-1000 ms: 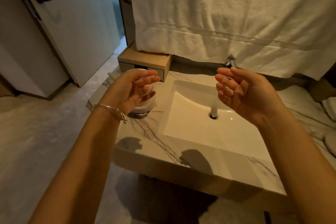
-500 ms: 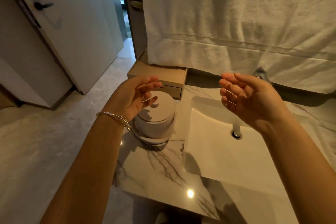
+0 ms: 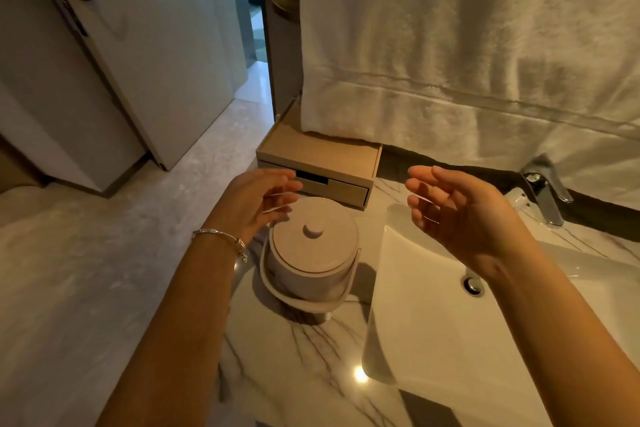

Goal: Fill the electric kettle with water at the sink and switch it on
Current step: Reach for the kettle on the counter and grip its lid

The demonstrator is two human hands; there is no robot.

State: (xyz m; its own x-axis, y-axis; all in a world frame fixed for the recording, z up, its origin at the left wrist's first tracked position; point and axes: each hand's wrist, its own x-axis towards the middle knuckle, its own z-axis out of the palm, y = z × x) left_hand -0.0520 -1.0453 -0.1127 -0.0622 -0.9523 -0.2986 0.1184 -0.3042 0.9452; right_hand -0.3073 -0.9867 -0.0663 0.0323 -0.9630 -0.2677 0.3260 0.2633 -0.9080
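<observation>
Your 2 hands hover over a marble counter [image 3: 311,357] at the start of a kettle-filling job. The kettle [image 3: 313,253], a pale round pot with its lid [image 3: 314,242] on and its hoop handle [image 3: 304,302] folded down toward you, stands just left of the sink [image 3: 433,340], in front of a small drawer box [image 3: 318,163]. Your left hand [image 3: 258,199] is open, fingers loosely curled, just above and behind the kettle's left shoulder; it grips nothing, and whether it brushes the rim cannot be told. Your right hand [image 3: 460,211] is open too, palm turned inward, empty, above the sink's near-left corner. The tap [image 3: 543,189] sits at the far right, below a hanging towel [image 3: 467,45]; no water is visible running. The step in hand looks like the first grasp: take the knob on the lid with 1 hand, steady the body with the other, and lift the lid straight up before carrying the kettle to the tap.
</observation>
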